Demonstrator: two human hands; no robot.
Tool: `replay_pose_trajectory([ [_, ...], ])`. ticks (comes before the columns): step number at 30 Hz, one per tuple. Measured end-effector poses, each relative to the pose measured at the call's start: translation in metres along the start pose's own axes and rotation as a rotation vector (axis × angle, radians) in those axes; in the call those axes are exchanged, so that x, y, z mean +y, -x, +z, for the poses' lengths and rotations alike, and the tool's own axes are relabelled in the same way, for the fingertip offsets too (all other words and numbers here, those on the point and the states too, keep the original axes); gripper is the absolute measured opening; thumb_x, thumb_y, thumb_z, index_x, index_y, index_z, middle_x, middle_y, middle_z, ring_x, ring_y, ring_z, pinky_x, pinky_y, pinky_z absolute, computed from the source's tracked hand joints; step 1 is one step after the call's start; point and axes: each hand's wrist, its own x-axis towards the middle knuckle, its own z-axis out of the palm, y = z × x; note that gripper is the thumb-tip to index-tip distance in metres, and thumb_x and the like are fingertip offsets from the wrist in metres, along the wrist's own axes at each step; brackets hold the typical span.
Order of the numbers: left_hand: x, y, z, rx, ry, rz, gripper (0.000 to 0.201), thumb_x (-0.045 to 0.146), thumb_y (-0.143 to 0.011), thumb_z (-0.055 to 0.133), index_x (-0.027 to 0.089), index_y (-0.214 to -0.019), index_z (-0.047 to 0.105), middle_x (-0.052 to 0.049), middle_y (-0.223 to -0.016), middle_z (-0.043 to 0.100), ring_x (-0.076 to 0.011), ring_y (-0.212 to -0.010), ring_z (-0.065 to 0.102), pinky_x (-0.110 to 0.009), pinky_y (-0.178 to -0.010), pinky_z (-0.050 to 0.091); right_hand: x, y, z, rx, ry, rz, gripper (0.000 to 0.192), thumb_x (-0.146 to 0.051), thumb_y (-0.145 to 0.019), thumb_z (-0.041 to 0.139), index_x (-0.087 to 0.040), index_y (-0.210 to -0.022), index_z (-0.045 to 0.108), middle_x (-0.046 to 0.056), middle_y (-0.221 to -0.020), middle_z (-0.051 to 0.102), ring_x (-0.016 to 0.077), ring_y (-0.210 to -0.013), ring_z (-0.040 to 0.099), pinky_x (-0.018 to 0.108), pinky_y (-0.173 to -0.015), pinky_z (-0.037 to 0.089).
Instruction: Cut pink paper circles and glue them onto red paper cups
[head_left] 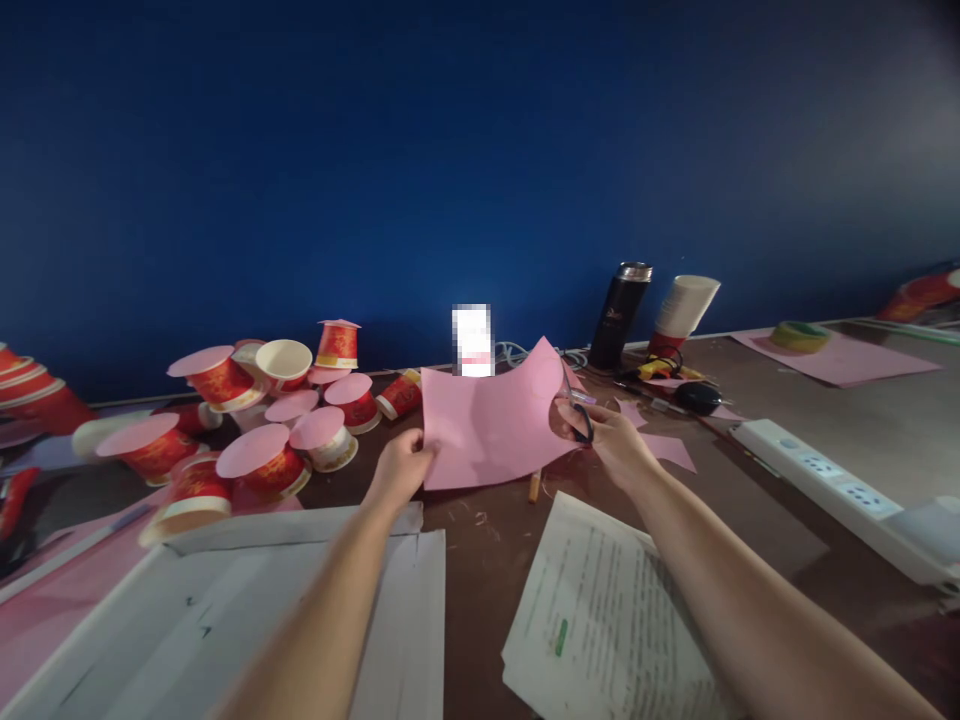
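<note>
Deep blue wall backs a brown worktop [480, 560]. Above it a pink paper sheet [487, 425] is held up: the left hand [401, 465] pinches its left edge, fingers closed on it, while the right hand [611, 440] grips scissors [579, 415] at its right edge. Left of the sheet lie red paper cups [262, 420] with pink lids; below it, printed pages [600, 620]; right of it, a black flask [619, 315].
</note>
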Motion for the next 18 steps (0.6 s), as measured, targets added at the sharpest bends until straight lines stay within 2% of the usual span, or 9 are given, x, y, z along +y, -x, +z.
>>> replay_pose_trajectory([
  [4, 0.002, -0.004, -0.009, 0.252, -0.026, 0.106, 0.028, 0.041, -0.076, 0.058, 0.019, -0.092, 0.063, -0.005, -0.086, 0.068, -0.0237, -0.082, 0.061, -0.030, -0.072, 0.043, 0.002, 0.000, 0.001, 0.102, -0.015, 0.034, 0.058, -0.057, -0.058, 0.079, -0.015, -0.097, 0.073, 0.000, -0.066, 0.059, 0.0139, -0.059, 0.052, 0.030, -0.059, 0.042],
  [8, 0.007, -0.002, -0.013, 0.392, -0.084, 0.199, 0.024, 0.044, -0.082, 0.054, 0.020, -0.081, 0.055, -0.001, -0.074, 0.058, -0.0202, -0.073, 0.055, -0.029, -0.068, 0.041, 0.000, 0.001, 0.001, 0.094, 0.003, -0.028, 0.062, -0.057, -0.061, 0.077, -0.014, -0.106, 0.072, -0.001, -0.064, 0.058, 0.0130, -0.058, 0.051, 0.029, -0.059, 0.043],
  [12, 0.012, -0.001, -0.016, 0.451, -0.077, 0.268, 0.022, 0.043, -0.083, 0.055, 0.021, -0.077, 0.052, 0.000, -0.074, 0.054, -0.0184, -0.074, 0.052, -0.027, -0.070, 0.040, -0.007, 0.006, 0.002, 0.114, 0.055, -0.073, 0.065, -0.057, -0.065, 0.074, -0.013, -0.114, 0.069, -0.002, -0.062, 0.055, 0.0126, -0.058, 0.050, 0.028, -0.058, 0.042],
  [18, 0.015, 0.001, -0.022, 0.445, -0.013, 0.325, 0.023, 0.042, -0.083, 0.056, 0.021, -0.077, 0.051, 0.001, -0.072, 0.052, -0.0160, -0.071, 0.049, -0.025, -0.068, 0.037, -0.011, 0.009, 0.003, 0.090, 0.073, -0.073, 0.064, -0.057, -0.068, 0.072, -0.015, -0.116, 0.069, -0.001, -0.063, 0.056, 0.0132, -0.059, 0.050, 0.028, -0.055, 0.042],
])
